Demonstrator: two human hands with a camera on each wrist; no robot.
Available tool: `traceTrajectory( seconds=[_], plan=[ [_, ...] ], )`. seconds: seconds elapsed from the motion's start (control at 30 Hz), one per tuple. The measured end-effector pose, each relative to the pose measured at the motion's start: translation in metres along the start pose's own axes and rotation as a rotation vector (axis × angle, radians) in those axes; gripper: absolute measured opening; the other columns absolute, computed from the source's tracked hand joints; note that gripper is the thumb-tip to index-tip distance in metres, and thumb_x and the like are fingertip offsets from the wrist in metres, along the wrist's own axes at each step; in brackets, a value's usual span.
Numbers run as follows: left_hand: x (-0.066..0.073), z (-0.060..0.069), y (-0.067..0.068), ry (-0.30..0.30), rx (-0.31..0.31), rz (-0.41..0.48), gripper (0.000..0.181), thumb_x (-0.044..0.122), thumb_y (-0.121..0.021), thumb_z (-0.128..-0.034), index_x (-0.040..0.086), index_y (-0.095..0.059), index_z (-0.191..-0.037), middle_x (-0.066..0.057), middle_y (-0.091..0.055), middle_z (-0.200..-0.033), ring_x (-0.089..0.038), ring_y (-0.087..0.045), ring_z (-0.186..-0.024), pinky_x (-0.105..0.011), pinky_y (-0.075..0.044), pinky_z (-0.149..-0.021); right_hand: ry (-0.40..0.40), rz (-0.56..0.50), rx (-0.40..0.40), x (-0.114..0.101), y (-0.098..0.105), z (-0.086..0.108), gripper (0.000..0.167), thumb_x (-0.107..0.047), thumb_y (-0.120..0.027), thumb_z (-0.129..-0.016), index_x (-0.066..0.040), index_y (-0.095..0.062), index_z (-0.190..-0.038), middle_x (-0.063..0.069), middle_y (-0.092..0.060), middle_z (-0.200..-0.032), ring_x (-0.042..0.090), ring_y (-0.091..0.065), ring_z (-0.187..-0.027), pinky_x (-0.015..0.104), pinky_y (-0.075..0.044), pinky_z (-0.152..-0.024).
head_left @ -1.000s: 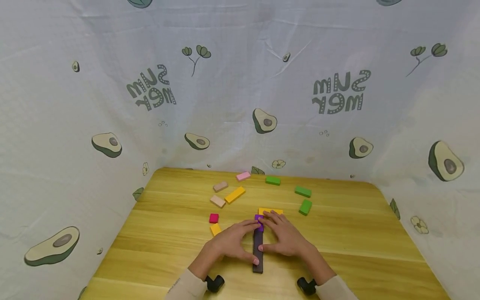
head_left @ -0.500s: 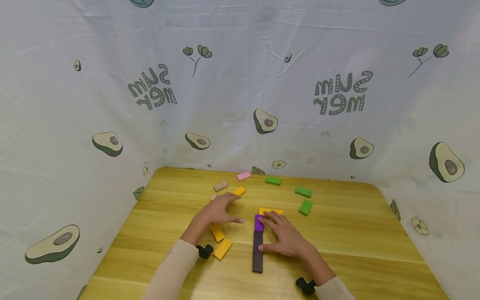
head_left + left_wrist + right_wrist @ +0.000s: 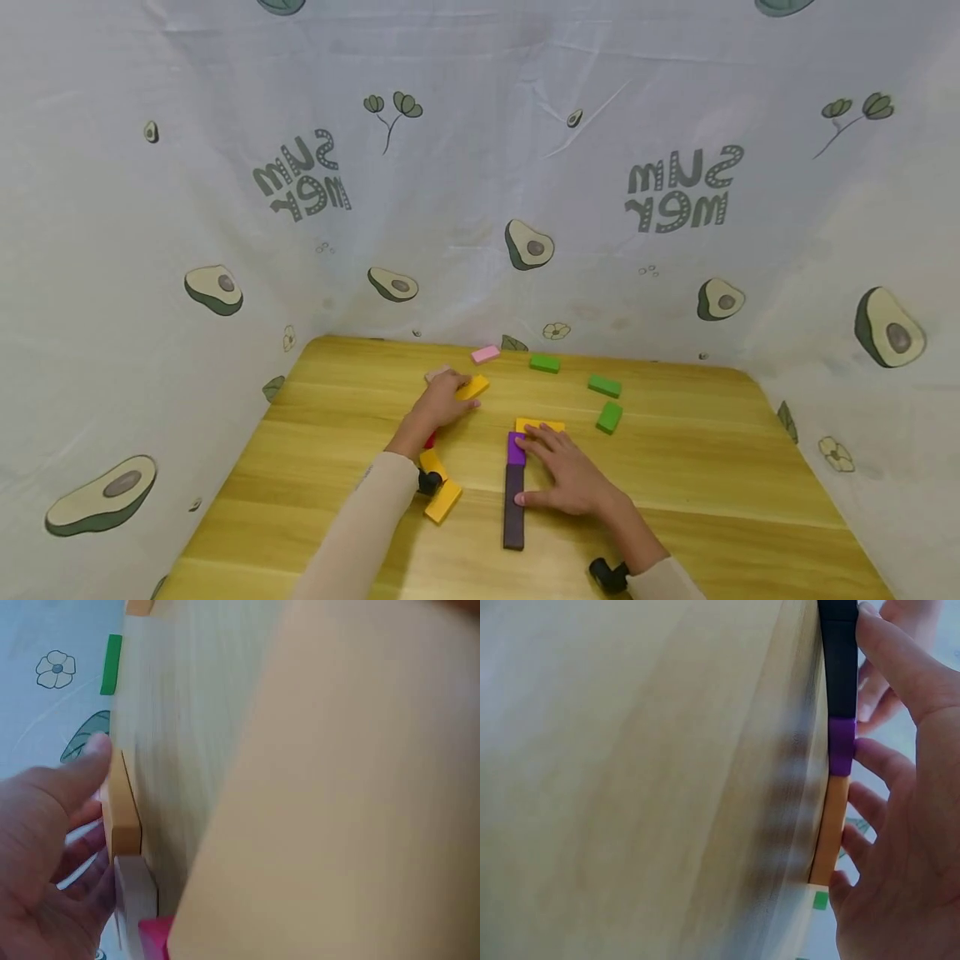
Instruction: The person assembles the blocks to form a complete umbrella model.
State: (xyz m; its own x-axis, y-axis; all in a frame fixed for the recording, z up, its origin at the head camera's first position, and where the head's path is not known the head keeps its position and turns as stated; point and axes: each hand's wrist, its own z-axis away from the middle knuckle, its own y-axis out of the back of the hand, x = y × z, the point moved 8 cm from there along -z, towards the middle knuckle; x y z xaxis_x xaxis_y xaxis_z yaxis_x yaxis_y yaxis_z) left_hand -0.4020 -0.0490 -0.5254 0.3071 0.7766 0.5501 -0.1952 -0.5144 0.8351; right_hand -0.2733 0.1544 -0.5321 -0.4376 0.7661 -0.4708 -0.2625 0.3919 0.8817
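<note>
My left hand is at a long yellow-orange block at the back left, its fingers spread on the far side and the thumb on the near side. The left wrist view has the thumb beside this block; whether it touches is unclear. My right hand rests with spread fingers along a joined row. Its thumb touches the dark bar, a fingertip meets the purple block, and other fingers lie at the yellow-orange block behind. In the right wrist view, dark, purple and orange pieces stand end to end.
Two yellow blocks lie near my left forearm, with a red block mostly hidden by the hand. A beige block and a pink block sit at the back. Several green blocks lie back right. Patterned cloth surrounds the table.
My left hand has left the dark bar and moved left and away to the long yellow-orange block, uncovering a yellow block. The right hand stays in place on the row.
</note>
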Motion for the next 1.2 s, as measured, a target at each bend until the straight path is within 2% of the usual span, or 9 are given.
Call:
traceTrajectory(
  seconds=[0.17,0.4,0.5,0.63,0.8,1.0,1.2],
  plan=[
    [0.001,-0.002,-0.005,0.041,-0.008,-0.022,0.054,0.030,-0.072,-0.0987,0.003,-0.060,-0.143,-0.016,-0.063,-0.134,-0.030,-0.060,-0.122,-0.044,-0.051,-0.106,0.012,-0.009,0.006,-0.002,0.001,0.000,0.087,-0.067,-0.071,-0.085,-0.020,-0.049,-0.155,0.009,-0.035,-0.166,0.043,-0.025,-0.155,0.070,-0.029,-0.118],
    [0.004,0.004,-0.004,0.065,-0.024,-0.025,0.048,0.025,-0.069,-0.1005,0.003,-0.060,-0.143,-0.017,-0.060,-0.140,-0.033,-0.056,-0.131,-0.046,-0.047,-0.114,-0.008,-0.007,-0.001,0.000,-0.001,0.001,0.088,-0.069,-0.070,-0.084,-0.023,-0.048,-0.155,0.006,-0.035,-0.167,0.041,-0.024,-0.156,0.069,-0.028,-0.119],
    [0.007,0.008,-0.004,0.023,-0.037,-0.036,0.045,0.022,-0.068,-0.1009,0.003,-0.061,-0.142,-0.016,-0.061,-0.139,-0.033,-0.057,-0.130,-0.046,-0.047,-0.114,-0.012,-0.008,-0.002,0.001,-0.002,0.001,0.088,-0.070,-0.070,-0.084,-0.023,-0.048,-0.155,0.005,-0.034,-0.167,0.041,-0.024,-0.156,0.069,-0.028,-0.120],
    [0.014,0.012,-0.006,-0.069,-0.046,-0.058,0.042,0.019,-0.068,-0.1007,0.004,-0.063,-0.140,-0.014,-0.062,-0.134,-0.030,-0.059,-0.123,-0.044,-0.049,-0.110,-0.006,-0.003,0.001,0.001,-0.002,0.000,0.089,-0.071,-0.070,-0.084,-0.023,-0.048,-0.155,0.006,-0.034,-0.167,0.041,-0.023,-0.156,0.069,-0.028,-0.120],
    [0.028,0.017,-0.006,-0.172,-0.052,-0.059,0.037,0.015,-0.069,-0.0996,0.006,-0.066,-0.135,-0.011,-0.065,-0.127,-0.024,-0.063,-0.115,-0.039,-0.053,-0.105,-0.006,0.008,0.003,0.002,0.000,-0.001,0.090,-0.071,-0.070,-0.083,-0.023,-0.048,-0.155,0.006,-0.034,-0.167,0.040,-0.023,-0.157,0.069,-0.027,-0.120],
    [0.046,0.026,-0.015,-0.207,-0.121,-0.080,0.035,0.015,-0.068,-0.1000,0.009,-0.068,-0.135,-0.006,-0.065,-0.128,-0.019,-0.063,-0.118,-0.035,-0.053,-0.105,-0.027,0.005,-0.012,0.003,-0.001,-0.001,0.090,-0.072,-0.069,-0.083,-0.023,-0.048,-0.156,0.005,-0.033,-0.168,0.039,-0.022,-0.157,0.069,-0.024,-0.122],
    [0.056,0.031,-0.021,-0.179,-0.149,-0.096,0.034,0.016,-0.067,-0.1011,0.012,-0.069,-0.135,-0.004,-0.064,-0.130,-0.019,-0.061,-0.122,-0.035,-0.052,-0.109,-0.016,0.010,0.000,0.001,-0.002,0.000,0.090,-0.071,-0.070,-0.083,-0.020,-0.049,-0.154,0.007,-0.035,-0.167,0.041,-0.023,-0.156,0.070,-0.026,-0.120]
  ],
)
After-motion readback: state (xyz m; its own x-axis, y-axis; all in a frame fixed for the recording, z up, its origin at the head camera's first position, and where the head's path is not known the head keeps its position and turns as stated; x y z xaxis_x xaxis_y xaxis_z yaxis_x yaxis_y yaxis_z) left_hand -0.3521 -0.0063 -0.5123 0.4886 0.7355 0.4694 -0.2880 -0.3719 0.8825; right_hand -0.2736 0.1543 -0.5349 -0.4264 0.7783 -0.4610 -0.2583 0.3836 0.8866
